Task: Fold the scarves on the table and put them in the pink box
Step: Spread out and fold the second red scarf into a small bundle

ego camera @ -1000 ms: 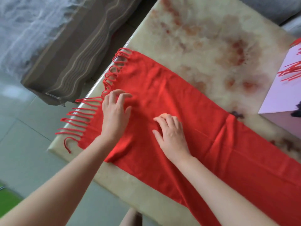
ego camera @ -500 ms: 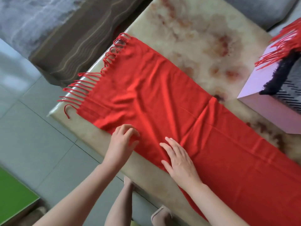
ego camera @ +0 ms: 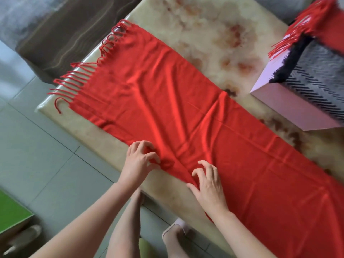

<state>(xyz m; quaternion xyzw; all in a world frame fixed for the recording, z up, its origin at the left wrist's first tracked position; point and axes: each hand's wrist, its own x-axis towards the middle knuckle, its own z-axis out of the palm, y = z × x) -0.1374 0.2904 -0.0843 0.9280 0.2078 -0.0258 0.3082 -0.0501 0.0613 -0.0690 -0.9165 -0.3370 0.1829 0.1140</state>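
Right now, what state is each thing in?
Scarf: unfolded, spread flat on the table, fringe at its left end.
Box: open, two scarves inside.
Grey scarf: in the box.
Second red scarf: in the box, fringe over the rim.
Left hand: pinches the scarf's near edge.
Right hand: grips the same edge.

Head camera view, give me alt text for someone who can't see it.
A person's left-hand grip and right-hand grip pinch the near edge of a red scarf spread flat across a marbled table. At the far right a pink box holds a grey patterned scarf and a second red scarf.
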